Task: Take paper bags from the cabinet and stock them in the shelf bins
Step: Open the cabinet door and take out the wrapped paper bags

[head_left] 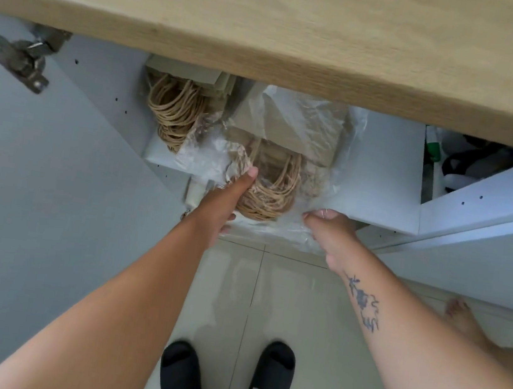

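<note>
Slippers (223, 384) planted below. Left hand (224, 203) reaches into wrap (291, 123), fingers hidden among bag handles (270, 193) (grip unclear); right hand (330, 234) pinches wrap edge. Bags (287, 132) on cabinet shelf (385, 179). Hold wrap mouth taut, gather all handles, draw straight out.

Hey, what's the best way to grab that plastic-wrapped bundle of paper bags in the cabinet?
Grip the bunched twine handles, coming from the front, through the open cabinet door. They hang toward you at the shelf edge, the left hand is already beside them, and the loose plastic wrap that the right hand pinches would probably slip.
</note>
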`<state>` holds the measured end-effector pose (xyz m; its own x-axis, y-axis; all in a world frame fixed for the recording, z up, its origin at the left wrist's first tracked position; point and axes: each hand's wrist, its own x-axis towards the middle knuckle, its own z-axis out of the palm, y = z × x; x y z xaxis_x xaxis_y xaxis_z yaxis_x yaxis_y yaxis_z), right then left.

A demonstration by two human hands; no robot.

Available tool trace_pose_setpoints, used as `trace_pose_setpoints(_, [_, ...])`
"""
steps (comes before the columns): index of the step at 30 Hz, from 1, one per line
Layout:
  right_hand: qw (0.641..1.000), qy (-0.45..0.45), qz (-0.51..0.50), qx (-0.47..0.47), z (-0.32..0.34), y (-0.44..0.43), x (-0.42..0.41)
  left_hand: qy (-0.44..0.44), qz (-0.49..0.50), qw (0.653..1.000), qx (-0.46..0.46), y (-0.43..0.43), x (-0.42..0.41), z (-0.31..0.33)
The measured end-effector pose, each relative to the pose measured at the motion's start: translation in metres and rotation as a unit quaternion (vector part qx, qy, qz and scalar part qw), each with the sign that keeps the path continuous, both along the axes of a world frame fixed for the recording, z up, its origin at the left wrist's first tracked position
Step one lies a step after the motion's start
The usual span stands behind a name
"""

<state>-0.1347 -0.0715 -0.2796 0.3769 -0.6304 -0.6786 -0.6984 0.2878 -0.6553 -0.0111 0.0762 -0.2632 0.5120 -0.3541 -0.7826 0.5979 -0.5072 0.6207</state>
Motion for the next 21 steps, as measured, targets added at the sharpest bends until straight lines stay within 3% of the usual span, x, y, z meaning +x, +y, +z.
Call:
trace_pose_setpoints(8, [0.998,0.026,0.054,0.015,0.0,0.027,-0.023,-0.017,0.008,1.0,0.021,0.019,0.0,-0.012])
trace_pose_setpoints(14, [0.993,0.071,0.075,0.053,0.006,0.019,-0.025,-0.021,0.073,0.997,0.016,0.021,0.005,-0.015])
trace_pose_setpoints(21, [0.978,-0.05,-0.09,0.183,0.004,-0.005,-0.014,-0.038,0.085,0.995,-0.04,0.057,0.015,-0.018])
